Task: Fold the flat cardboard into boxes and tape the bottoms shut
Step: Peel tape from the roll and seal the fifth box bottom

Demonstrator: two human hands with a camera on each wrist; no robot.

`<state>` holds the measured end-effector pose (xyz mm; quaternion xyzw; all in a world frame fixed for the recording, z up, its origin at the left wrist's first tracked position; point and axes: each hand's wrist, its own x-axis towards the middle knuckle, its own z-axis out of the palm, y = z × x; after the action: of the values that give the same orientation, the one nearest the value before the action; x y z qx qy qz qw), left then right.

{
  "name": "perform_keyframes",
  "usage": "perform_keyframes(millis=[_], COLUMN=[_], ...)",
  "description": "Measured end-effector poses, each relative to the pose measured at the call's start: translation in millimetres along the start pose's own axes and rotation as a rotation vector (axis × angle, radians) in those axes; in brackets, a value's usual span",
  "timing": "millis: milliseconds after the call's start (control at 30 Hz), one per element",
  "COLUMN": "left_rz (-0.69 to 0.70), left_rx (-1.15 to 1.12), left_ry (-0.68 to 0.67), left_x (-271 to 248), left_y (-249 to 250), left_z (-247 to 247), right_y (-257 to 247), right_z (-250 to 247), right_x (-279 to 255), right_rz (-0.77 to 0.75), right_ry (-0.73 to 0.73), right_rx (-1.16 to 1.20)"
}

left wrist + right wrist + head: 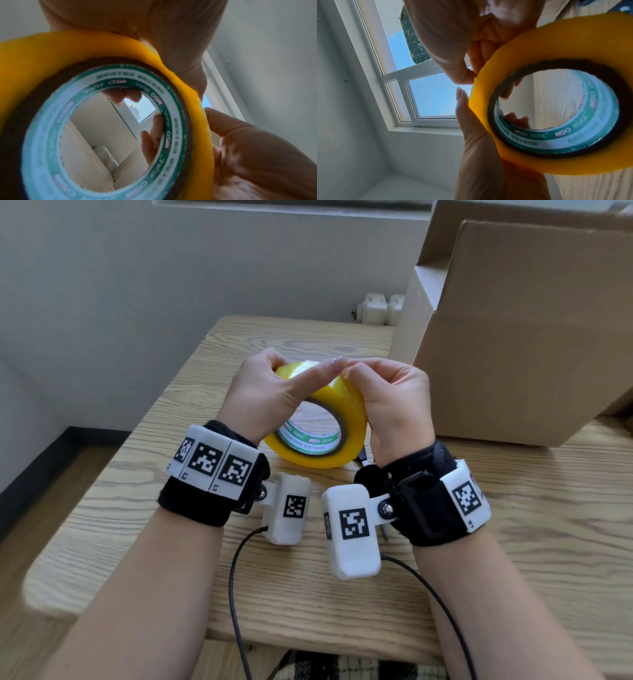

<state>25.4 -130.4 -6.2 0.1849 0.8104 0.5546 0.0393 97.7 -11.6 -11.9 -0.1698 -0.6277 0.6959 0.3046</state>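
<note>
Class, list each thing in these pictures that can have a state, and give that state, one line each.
Tape roll: lifted off the table, held by both hands.
Left hand: grips the roll.
Right hand: fingers curled on the roll's edge.
Cardboard box: folded up, standing on the table.

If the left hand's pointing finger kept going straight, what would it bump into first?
Probably the right hand: the left hand lays its forefinger over the tape roll, tip almost at those knuckles. Depth is unclear.

Both hands raised over pale wooden table [171, 508]: left hand [260, 395] and right hand [394, 402] grip yellow tape roll [346, 412] between them; brown cardboard box [520, 337] stands just beyond right hand.
</note>
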Motion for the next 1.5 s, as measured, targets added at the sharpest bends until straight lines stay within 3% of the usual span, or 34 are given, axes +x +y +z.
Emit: perform_keyframes(millis=[333, 767, 1000, 1500], left_rz=[-0.012, -0.031, -0.068, -0.059], left_rx=[-0.016, -0.012, -0.031, -0.054], left_ry=[0.007, 0.030, 0.018, 0.020], left_x=[-1.2, -5.5, -1.5, 1.5], left_y=[2.0, 5.6, 2.6, -0.2], left_z=[1.4, 2.1, -1.5, -3.6], right_y=[2.7, 5.2, 5.7, 4.3], right_z=[2.6, 4.3, 2.9, -5.3], right_x=[-2.9, -1.7, -2.2, 0.5], right_rz=[-0.074, -0.061, -0.044, -0.023], right_ry=[0.033, 0.087, -0.034, -0.119], right_rx=[-0.011, -0.025, 0.018, 0.023])
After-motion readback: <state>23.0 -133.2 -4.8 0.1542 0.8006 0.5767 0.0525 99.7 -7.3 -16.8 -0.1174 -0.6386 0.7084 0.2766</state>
